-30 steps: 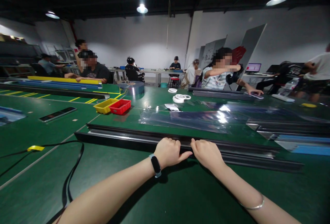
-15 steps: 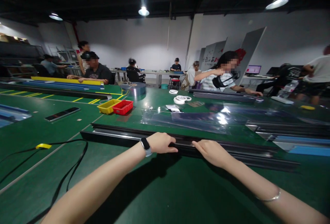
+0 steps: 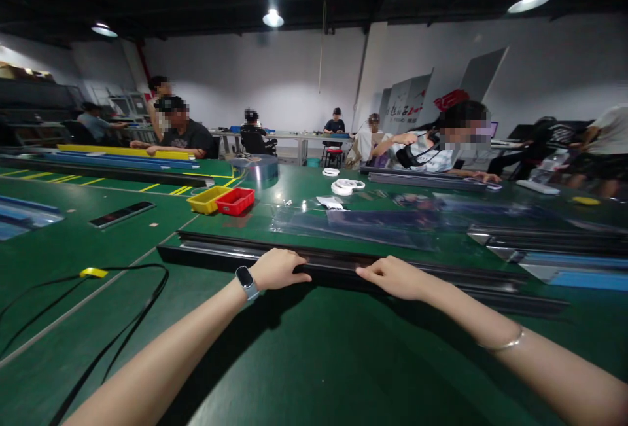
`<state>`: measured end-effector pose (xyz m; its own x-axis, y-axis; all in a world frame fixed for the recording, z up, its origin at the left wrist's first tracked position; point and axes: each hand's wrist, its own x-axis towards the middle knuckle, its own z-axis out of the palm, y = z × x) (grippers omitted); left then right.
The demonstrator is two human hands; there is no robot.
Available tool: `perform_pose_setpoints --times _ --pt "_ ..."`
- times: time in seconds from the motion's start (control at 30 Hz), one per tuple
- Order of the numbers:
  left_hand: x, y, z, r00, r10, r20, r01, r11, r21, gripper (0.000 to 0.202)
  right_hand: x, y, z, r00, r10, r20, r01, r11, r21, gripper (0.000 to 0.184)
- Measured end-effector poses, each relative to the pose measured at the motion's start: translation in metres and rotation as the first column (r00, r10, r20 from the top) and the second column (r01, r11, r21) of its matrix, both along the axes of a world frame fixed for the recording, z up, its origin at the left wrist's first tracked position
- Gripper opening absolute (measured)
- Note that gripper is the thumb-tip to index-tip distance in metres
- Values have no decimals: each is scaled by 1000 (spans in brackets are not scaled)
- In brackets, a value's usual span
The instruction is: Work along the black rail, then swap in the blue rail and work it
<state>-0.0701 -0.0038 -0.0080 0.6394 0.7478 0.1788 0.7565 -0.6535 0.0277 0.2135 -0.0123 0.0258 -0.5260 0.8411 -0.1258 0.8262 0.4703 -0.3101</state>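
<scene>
A long black profile (image 3: pixel 333 274) with a channel along its length lies across the green table in front of me. My left hand (image 3: pixel 279 269) grips it left of its middle, with the thumb along the near side and the fingers over the top, their tips hidden. Further right, my right hand (image 3: pixel 396 277) is closed on the same profile, its thumb pointing left and its other fingers partly hidden. A bare stretch of the profile shows between the two hands.
Beyond the profile lie clear plastic strips (image 3: pixel 363 228), white tape rolls (image 3: pixel 347 186), a yellow bin (image 3: pixel 206 201) and a red bin (image 3: pixel 235 201). A phone (image 3: pixel 122 214) and a black cord (image 3: pixel 147 305) are at left. More profiles (image 3: pixel 554 243) lie at right. Co-workers sit across the table.
My left hand has slid left along the profile, widening the gap between my hands. My right hand has shifted slightly left. The co-worker across at right has leaned forward and to the right.
</scene>
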Motion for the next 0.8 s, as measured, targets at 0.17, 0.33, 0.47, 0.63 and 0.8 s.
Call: perform_pose_setpoints --times 0.17,0.33,0.47,0.63,0.8 --pt "-1 0 0 1000 -4 7 4 1000 -4 44 -19 13 13 992 -11 123 20 997 -74 64" --pt "-2 1 -1 1000 -23 0 23 1000 15 43 -35 7 0 999 26 -19 -25 999 37 67" --pt "-2 0 0 1000 -21 7 21 1000 12 41 -34 -1 -7 998 11 -65 -11 1000 -2 63" --pt "-6 -1 8 999 -28 -22 28 999 -21 37 -28 2 -6 995 45 -89 -52 996 -76 50" --pt "-7 -4 16 999 -41 -33 40 999 -30 36 -11 -3 -9 993 4 -119 -16 995 -96 46"
